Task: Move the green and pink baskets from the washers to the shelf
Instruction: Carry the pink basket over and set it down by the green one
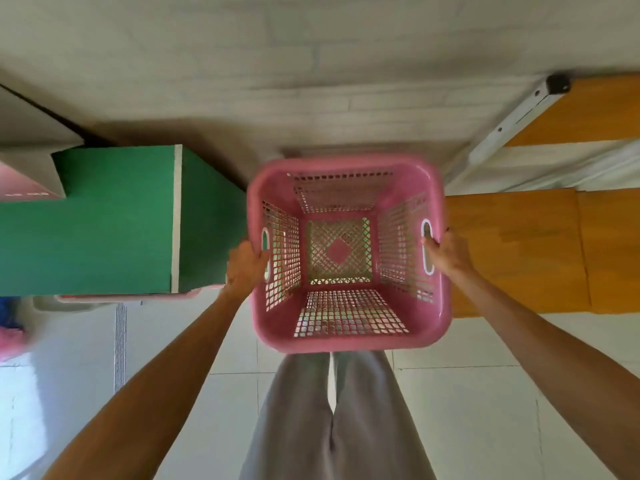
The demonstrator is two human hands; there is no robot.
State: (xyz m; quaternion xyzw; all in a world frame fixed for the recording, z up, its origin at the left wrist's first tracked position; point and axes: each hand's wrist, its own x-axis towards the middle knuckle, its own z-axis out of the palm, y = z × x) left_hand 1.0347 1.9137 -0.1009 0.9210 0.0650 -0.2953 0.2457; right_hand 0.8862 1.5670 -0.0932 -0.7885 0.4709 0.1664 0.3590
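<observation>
I hold an empty pink lattice basket [349, 337] in front of me, above the white floor and my legs. My left hand [244, 263] grips its left rim at the oval handle slot. My right hand [448, 252] grips the right rim at the white-edged handle slot. The basket hangs upright between a green box on the left and an orange wooden shelf [519, 251] on the right. Through its mesh bottom something green shows; I cannot tell what it is. No green basket is plainly in view.
A large green box [104, 220] stands at left, with a grey box [31, 140] above it. The shelf has a white metal frame [512, 116] and a second orange board higher up. A pink thing [10, 341] is blurred at the far left edge. White brick wall behind.
</observation>
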